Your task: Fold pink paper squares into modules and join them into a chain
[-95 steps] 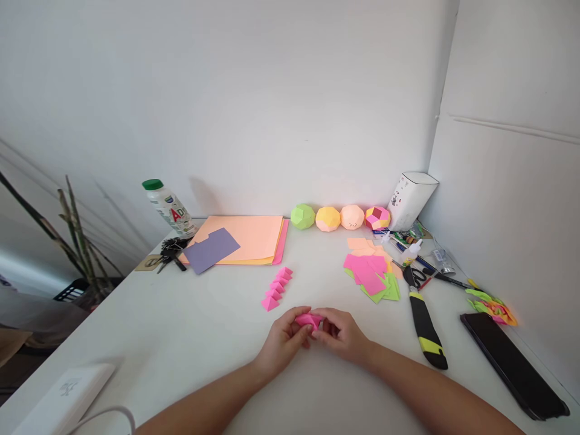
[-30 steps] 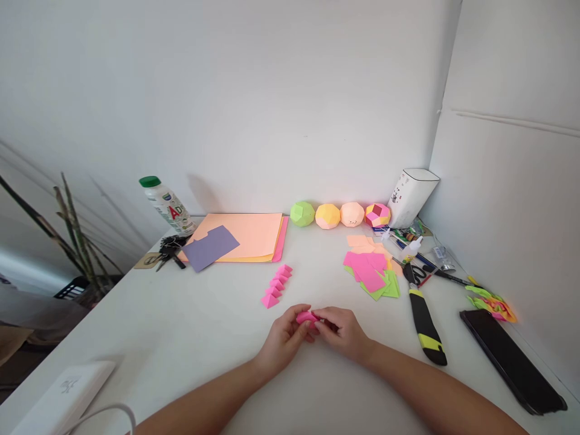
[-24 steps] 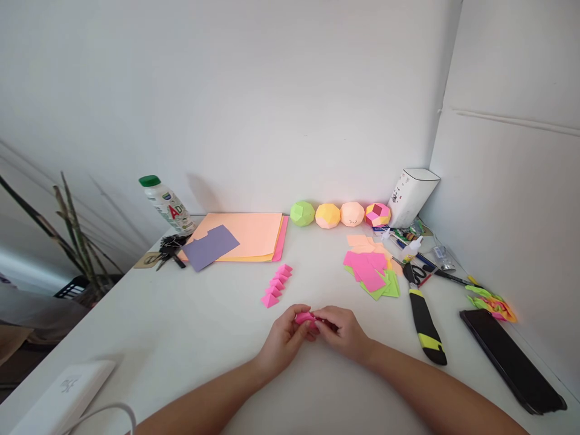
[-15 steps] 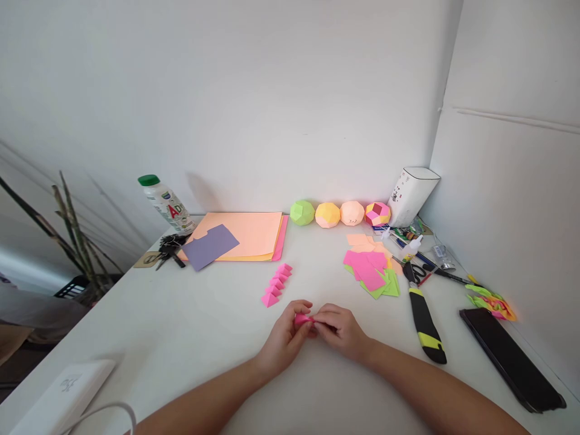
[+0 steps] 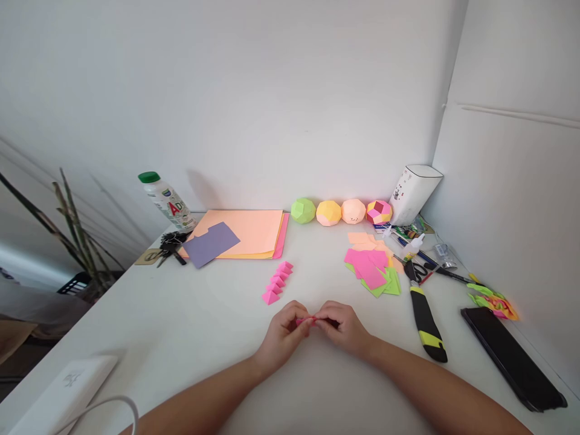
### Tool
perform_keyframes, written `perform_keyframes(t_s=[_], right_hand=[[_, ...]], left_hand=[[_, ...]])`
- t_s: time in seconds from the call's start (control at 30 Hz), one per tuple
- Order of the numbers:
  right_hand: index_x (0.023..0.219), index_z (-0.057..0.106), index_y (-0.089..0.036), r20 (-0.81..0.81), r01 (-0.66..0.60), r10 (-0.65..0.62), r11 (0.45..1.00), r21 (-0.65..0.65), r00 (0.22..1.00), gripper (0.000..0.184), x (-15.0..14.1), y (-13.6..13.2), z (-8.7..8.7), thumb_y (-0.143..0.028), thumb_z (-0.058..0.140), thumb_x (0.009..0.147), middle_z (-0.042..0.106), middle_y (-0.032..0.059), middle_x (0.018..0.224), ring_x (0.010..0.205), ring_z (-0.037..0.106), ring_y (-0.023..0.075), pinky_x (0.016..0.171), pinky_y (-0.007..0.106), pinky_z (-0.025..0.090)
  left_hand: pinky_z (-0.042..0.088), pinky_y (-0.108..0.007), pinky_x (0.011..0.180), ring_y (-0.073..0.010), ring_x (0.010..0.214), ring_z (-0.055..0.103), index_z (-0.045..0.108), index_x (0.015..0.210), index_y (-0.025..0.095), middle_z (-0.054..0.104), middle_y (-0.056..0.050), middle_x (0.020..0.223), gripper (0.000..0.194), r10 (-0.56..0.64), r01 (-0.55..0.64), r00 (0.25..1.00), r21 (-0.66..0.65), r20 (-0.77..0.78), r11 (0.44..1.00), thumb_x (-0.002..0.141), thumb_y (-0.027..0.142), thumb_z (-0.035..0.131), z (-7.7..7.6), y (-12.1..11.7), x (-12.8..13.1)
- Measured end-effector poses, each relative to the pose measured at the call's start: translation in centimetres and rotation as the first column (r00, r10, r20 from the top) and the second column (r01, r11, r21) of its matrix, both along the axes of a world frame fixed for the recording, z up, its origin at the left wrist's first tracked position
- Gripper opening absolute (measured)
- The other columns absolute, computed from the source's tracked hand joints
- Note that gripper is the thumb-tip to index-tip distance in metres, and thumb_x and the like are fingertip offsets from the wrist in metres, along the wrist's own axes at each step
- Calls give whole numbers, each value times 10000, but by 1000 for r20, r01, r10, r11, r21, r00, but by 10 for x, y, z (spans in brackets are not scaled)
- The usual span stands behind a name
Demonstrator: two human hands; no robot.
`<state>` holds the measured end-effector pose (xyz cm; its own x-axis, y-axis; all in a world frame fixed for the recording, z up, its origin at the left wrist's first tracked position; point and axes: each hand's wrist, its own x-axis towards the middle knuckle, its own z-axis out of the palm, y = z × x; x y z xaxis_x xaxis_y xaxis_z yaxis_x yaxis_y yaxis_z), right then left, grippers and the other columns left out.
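A small pink piece of folded paper (image 5: 306,321) is pinched between both hands, low at the middle of the view. My left hand (image 5: 285,329) has its fingers curled over the piece's left part, so little of it shows. My right hand (image 5: 344,326) grips the other end between thumb and fingertips. Just beyond the left hand, a slanting row of several folded pink paper units (image 5: 277,283) lies on the white table (image 5: 217,314).
At the back are large paper sheets (image 5: 244,232), a purple card (image 5: 212,243), keys (image 5: 173,246), a bottle (image 5: 167,199) and several faceted paper balls (image 5: 328,213). On the right lie paper cutouts (image 5: 371,266), a utility knife (image 5: 428,326), scissors (image 5: 415,272) and a phone (image 5: 512,359).
The left fingers have closed further over the pink paper, and less of it shows now. Both hands stay together in nearly the same spot; the view has shifted slightly.
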<state>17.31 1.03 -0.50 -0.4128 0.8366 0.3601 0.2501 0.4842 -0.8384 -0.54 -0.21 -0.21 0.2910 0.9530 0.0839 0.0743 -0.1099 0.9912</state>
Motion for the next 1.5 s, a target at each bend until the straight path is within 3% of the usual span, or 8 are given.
perform_keyframes(t_s=[0.2,0.4,0.6,0.87,1.17,1.33,1.43,1.5], right_hand=[[806,697,-173,13,-8,9,997,-71,1000,188,1,2,-3,-266,539,849,608,54,694,621,563,147,560,265,457],[734,682,-168,20,-11,13,991,-135,1000,189,0,0,4,-263,548,827,567,32,653,574,508,127,520,243,408],[683,644,-148,-21,-38,34,969,-244,999,156,3,1,7,-224,561,791,532,15,643,561,457,109,505,227,366],[642,594,-148,-53,-90,78,956,-280,996,127,5,3,6,-178,571,763,516,1,641,566,438,104,504,222,352],[665,577,-145,-69,-86,68,950,-302,995,163,6,1,6,-231,564,802,502,-5,649,556,412,95,499,215,346],[695,563,-155,-79,-23,10,988,-153,997,190,5,1,6,-248,524,856,512,0,641,529,441,96,478,216,385],[759,589,-160,-79,94,-83,986,138,993,154,4,0,4,-202,500,878,543,26,661,567,504,119,489,228,423],[828,613,-162,-20,96,-95,924,371,995,125,3,-2,3,-152,498,875,568,46,696,602,534,130,513,235,445]], left_hand=[[424,-260,576,-122,605,504,597,691,167,517,-6,709,206,-29,33,998,-72,64,997,810,335,591,2,3,0],[386,-240,557,-113,586,455,543,679,166,471,19,652,262,-32,34,999,-93,21,995,820,385,569,-2,1,0],[265,-203,480,-82,505,324,442,660,178,405,62,563,333,-87,88,996,-177,13,980,809,456,551,-6,1,0],[249,-215,485,-90,517,300,447,659,176,383,57,564,324,-145,125,978,-134,-149,983,835,446,471,6,-1,0],[212,-214,452,-81,475,258,345,532,191,313,67,496,425,-85,60,977,-129,-194,990,826,469,475,-1,-1,0],[309,-232,478,-101,459,388,399,469,180,445,22,459,504,26,-47,992,-165,-124,985,853,505,428,2,-1,-1],[371,-247,534,-125,505,467,451,461,172,501,-9,492,556,17,-25,999,-157,-47,987,895,499,333,5,-1,-2],[389,-249,562,-131,545,486,558,556,155,566,-28,579,523,-66,59,997,-138,-46,989,892,497,348,6,-1,-3]])
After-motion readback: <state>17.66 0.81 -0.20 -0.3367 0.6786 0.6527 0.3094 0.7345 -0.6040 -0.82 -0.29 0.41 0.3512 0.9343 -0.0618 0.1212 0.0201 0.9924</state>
